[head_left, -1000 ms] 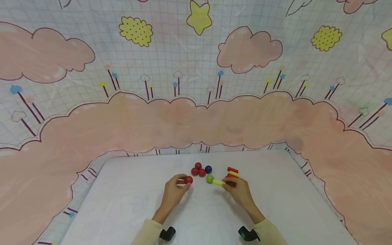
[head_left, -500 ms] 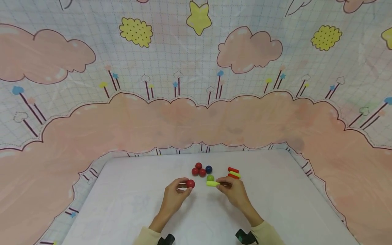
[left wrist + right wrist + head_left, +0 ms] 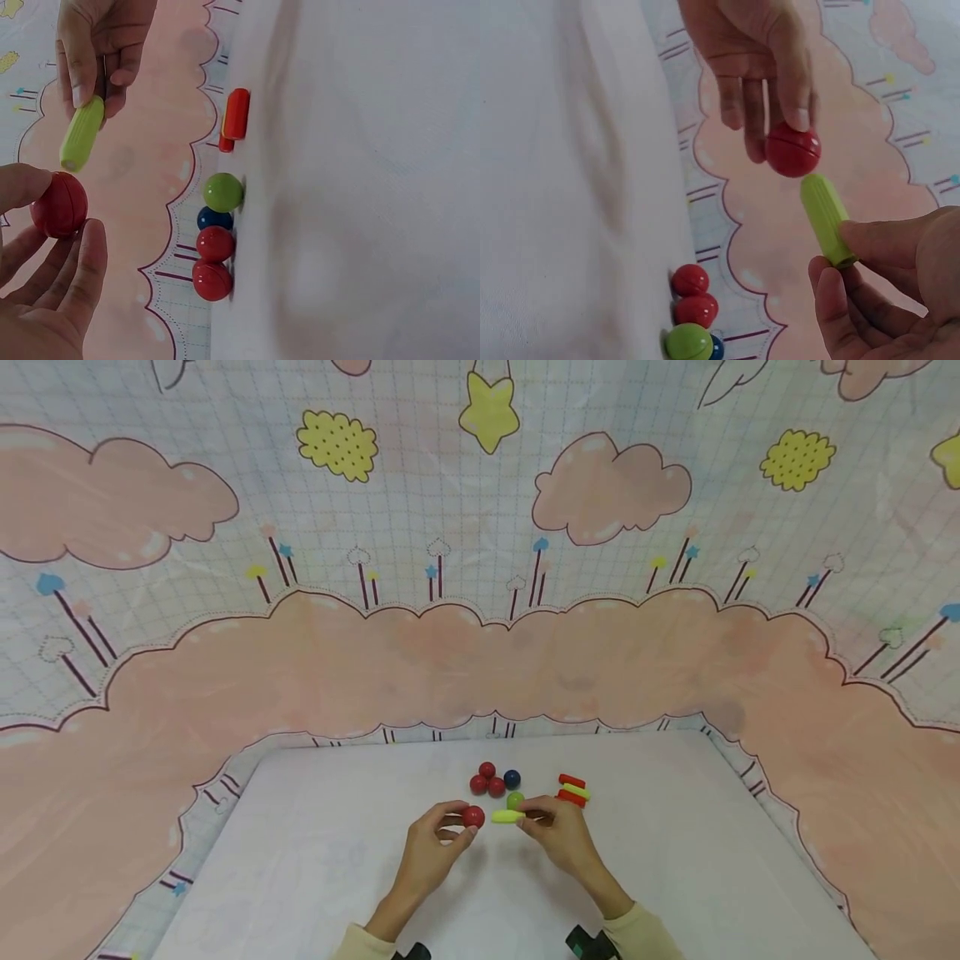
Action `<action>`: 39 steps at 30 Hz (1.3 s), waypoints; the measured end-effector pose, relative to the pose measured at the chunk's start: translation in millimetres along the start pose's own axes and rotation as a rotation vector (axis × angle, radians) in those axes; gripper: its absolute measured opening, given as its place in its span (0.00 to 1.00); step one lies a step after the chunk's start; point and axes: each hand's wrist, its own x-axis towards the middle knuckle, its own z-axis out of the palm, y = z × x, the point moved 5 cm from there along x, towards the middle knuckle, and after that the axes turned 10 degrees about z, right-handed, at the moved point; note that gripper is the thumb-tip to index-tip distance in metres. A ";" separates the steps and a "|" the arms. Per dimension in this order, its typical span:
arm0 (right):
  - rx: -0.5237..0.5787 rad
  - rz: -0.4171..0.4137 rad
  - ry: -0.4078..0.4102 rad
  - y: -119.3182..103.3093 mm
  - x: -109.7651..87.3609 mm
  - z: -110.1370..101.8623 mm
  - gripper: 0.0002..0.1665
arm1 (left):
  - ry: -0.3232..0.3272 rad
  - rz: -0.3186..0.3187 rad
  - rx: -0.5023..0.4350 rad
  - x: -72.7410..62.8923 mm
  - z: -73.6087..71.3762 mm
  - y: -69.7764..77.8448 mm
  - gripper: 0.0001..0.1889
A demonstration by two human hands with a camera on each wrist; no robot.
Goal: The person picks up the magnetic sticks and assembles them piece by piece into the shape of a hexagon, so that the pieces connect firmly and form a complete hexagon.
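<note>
The left hand (image 3: 430, 857) pinches a red ball (image 3: 473, 817) between thumb and fingertips; the right hand (image 3: 562, 837) pinches a ribbed yellow-green rod (image 3: 505, 817) near one end. The rod's free end points at the ball, just beside it, above the white tabletop (image 3: 315, 860). Beyond them sit a green ball (image 3: 514, 798), a blue ball (image 3: 512, 778) and three clustered red balls (image 3: 496, 787); to the right lie two red rods (image 3: 572, 781) with another yellow-green rod (image 3: 576, 792) between.
</note>
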 end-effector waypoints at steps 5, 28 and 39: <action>-0.018 -0.014 -0.026 -4.5 -0.6 6.1 0.12 | 0.001 0.015 -0.008 -1.6 0.0 3.4 0.19; 0.089 -0.034 -0.122 -7.1 -6.2 27.8 0.09 | -0.279 -0.119 -0.050 -7.5 3.7 -9.0 0.18; 0.069 -0.030 -0.113 -7.0 0.3 24.0 0.12 | -0.291 -0.064 0.043 -6.2 7.1 -10.9 0.13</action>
